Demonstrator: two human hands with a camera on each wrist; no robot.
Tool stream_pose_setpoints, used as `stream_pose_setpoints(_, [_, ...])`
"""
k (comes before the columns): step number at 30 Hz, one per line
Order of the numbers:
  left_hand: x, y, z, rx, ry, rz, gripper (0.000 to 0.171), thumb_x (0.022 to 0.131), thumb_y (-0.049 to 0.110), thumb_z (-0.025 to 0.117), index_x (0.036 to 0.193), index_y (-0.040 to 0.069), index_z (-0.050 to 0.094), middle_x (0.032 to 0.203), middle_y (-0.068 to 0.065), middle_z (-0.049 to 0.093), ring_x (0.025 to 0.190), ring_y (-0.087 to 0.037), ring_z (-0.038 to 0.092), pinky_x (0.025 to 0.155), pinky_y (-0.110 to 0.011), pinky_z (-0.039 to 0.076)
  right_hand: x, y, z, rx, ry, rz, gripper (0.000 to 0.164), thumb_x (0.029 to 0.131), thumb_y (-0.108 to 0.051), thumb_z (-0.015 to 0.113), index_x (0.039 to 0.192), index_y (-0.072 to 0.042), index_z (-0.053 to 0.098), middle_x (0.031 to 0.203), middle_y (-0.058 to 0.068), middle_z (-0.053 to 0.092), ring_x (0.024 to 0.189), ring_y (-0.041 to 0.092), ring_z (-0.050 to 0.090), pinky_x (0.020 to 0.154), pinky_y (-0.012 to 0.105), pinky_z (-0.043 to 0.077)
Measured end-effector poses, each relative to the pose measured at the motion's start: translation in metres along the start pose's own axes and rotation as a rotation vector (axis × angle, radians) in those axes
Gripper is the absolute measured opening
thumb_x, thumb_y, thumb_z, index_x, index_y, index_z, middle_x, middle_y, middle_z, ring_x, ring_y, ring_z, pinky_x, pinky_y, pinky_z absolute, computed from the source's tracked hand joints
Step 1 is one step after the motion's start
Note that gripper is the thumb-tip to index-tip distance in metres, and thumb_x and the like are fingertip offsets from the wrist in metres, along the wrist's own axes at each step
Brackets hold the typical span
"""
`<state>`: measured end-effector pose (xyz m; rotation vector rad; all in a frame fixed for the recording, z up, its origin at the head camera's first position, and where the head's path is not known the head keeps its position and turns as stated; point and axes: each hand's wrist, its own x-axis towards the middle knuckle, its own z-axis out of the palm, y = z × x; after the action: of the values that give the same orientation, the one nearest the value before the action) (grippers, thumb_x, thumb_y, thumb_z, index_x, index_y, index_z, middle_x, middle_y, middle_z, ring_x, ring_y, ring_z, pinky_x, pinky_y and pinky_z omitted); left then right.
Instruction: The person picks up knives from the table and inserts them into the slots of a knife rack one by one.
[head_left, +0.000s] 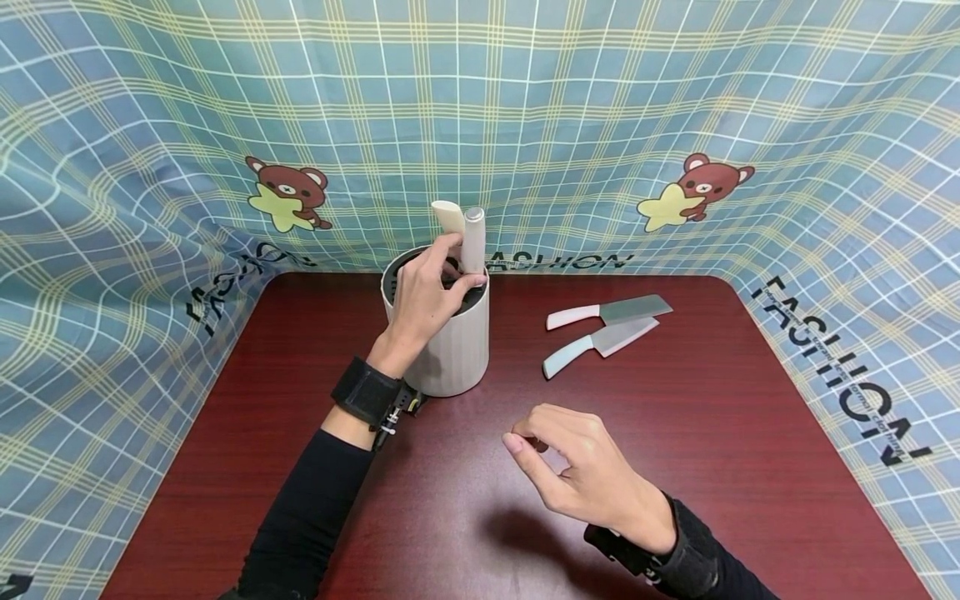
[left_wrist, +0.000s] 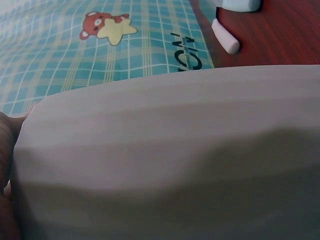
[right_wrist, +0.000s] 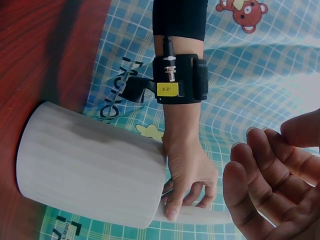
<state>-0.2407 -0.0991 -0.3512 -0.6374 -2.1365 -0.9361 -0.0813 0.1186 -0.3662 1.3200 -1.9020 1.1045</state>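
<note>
Right hand (head_left: 581, 460) at table's (head_left: 735, 417) 4 o'clock, fingers loosely bent | white holder (head_left: 450, 358) at table's 11 | left hand (head_left: 422, 292) on top, thumb by gray handle (head_left: 474, 242), can't tell if pinching | blue-handled knife (head_left: 607, 339), pink-handled knife (head_left: 609, 312) at holder's 3

Curtained-off workspace, plaid cloth walls (head_left: 570, 108), red table (head_left: 750, 467)
</note>
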Motion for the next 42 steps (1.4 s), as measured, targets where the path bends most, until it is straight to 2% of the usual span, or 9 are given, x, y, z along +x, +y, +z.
stream_pose_setpoints(8, [-0.002, -0.001, -0.004, -0.039, -0.036, -0.091, 0.052, 0.082, 0.02, 0.086, 0.123, 0.003, 0.059, 0.1, -0.012, 0.073, 0.078, -0.023, 0.074, 0.073, -0.036, 0.06, 0.0, 0.0, 0.0, 0.0, -0.001, 0.005, 0.016, 0.1, -0.009, 0.06, 0.085, -0.012, 0.064, 0.073, -0.008, 0.057, 0.069, 0.0, 0.052, 0.064, 0.011, 0.046])
stream_pose_setpoints(16, [-0.004, -0.002, -0.007, -0.052, -0.049, -0.101, 0.049, 0.084, 0.021, 0.084, 0.122, 0.004, 0.058, 0.098, -0.011, 0.072, 0.079, -0.022, 0.073, 0.074, -0.035, 0.06, 0.0, 0.0, 0.001, 0.004, 0.003, 0.0, 0.016, 0.1, -0.009, 0.059, 0.085, -0.012, 0.064, 0.073, -0.008, 0.057, 0.068, 0.0, 0.052, 0.065, 0.009, 0.045])
stream_pose_setpoints(19, [-0.006, -0.003, -0.007, -0.059, -0.024, -0.088, 0.049, 0.085, 0.023, 0.084, 0.122, 0.004, 0.059, 0.099, -0.012, 0.071, 0.081, -0.022, 0.072, 0.075, -0.034, 0.059, 0.0, -0.001, 0.0, 0.0, -0.002, 0.006, 0.015, 0.1, -0.009, 0.059, 0.085, -0.012, 0.064, 0.073, -0.008, 0.056, 0.069, 0.0, 0.051, 0.065, 0.009, 0.045])
stream_pose_setpoints(26, [-0.01, 0.0, -0.009, -0.016, 0.088, -0.059, 0.044, 0.088, 0.029, 0.081, 0.118, 0.003, 0.062, 0.1, -0.012, 0.07, 0.088, -0.024, 0.069, 0.079, -0.036, 0.058, 0.002, -0.001, 0.0, -0.007, -0.003, 0.008, 0.015, 0.101, -0.01, 0.059, 0.086, -0.012, 0.063, 0.073, -0.008, 0.055, 0.069, 0.0, 0.05, 0.064, 0.009, 0.044])
stream_pose_setpoints(32, [-0.014, 0.012, -0.017, -0.056, 0.174, -0.017, 0.04, 0.086, 0.027, 0.082, 0.112, 0.002, 0.064, 0.097, -0.011, 0.07, 0.087, -0.024, 0.067, 0.077, -0.037, 0.055, 0.005, 0.0, 0.0, -0.018, 0.002, -0.008, 0.016, 0.102, -0.012, 0.058, 0.087, -0.012, 0.064, 0.073, -0.008, 0.056, 0.068, 0.001, 0.05, 0.063, 0.01, 0.044])
stream_pose_setpoints(42, [-0.021, 0.037, -0.028, -0.056, 0.229, 0.117, 0.036, 0.085, 0.025, 0.083, 0.105, 0.0, 0.066, 0.093, -0.012, 0.069, 0.084, -0.023, 0.065, 0.079, -0.035, 0.054, 0.008, 0.0, 0.001, -0.009, -0.006, -0.002, 0.015, 0.101, -0.011, 0.058, 0.088, -0.011, 0.064, 0.074, -0.008, 0.056, 0.069, 0.0, 0.051, 0.063, 0.011, 0.045])
